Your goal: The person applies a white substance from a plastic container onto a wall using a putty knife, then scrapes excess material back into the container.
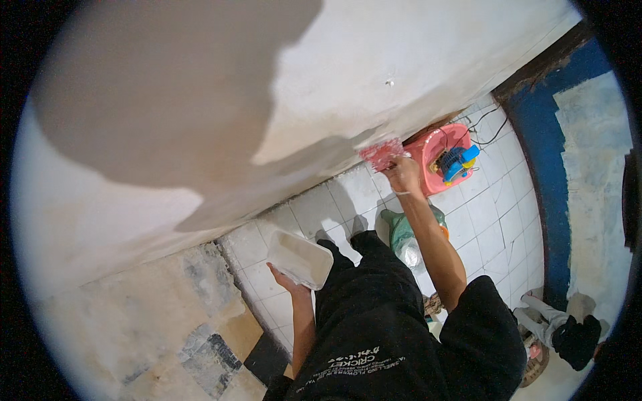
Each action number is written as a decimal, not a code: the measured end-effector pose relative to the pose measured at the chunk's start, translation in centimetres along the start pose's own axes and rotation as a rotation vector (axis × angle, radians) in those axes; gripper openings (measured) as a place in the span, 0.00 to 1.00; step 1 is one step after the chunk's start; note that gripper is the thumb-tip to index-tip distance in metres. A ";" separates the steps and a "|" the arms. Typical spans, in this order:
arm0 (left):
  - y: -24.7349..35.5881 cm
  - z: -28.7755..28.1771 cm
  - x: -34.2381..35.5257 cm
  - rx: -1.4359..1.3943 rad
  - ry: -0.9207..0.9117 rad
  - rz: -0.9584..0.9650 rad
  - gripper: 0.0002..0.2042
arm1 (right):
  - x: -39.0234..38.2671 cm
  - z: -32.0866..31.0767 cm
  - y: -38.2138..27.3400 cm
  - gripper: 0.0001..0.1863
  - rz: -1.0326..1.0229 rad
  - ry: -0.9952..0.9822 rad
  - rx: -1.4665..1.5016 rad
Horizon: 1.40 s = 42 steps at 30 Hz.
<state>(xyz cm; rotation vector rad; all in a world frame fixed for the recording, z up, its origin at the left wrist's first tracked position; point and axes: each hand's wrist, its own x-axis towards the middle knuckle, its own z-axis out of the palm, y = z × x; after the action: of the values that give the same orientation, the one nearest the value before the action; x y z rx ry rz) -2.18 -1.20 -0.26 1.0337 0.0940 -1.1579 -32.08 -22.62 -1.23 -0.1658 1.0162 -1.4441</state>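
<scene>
My right hand (pixel 404 175) reaches forward and grips a red flat spreader (pixel 381 154) smeared with white paste. Its blade is at the lower part of the pale wall (pixel 341 73); whether it touches cannot be told. Lower down on the left, my left hand (pixel 288 279) is wrapped round the side of a cream rectangular tub (pixel 301 259). The tub is tilted so its inside shows, with pale residue in it.
A pink basin (pixel 428 150) with a blue-and-yellow tool stands by the wall, dark cables beside it. Near my right arm are a green bag (pixel 399 228) and clear plastic. Another person (pixel 568 334) is at the lower right. White tiles (pixel 495 220) cover the floor.
</scene>
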 end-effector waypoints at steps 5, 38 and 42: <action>0.3 3.5 -0.5 -0.005 0.011 -0.018 0.31 | 1.9 3.8 -1.0 0.10 -0.010 -0.104 0.003; 0.3 1.0 -1.1 0.093 0.111 0.014 0.31 | 10.0 -7.7 7.4 0.07 -0.007 0.231 -0.263; -2.5 4.5 0.3 0.118 0.010 -0.099 0.31 | 17.6 -12.7 9.1 0.11 -0.149 -0.023 0.424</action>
<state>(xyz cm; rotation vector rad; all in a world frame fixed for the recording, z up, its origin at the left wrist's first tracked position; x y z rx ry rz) -5.87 -4.66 0.57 1.1491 0.0865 -1.2600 -37.08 -30.11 -23.04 0.0508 0.6699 -1.7564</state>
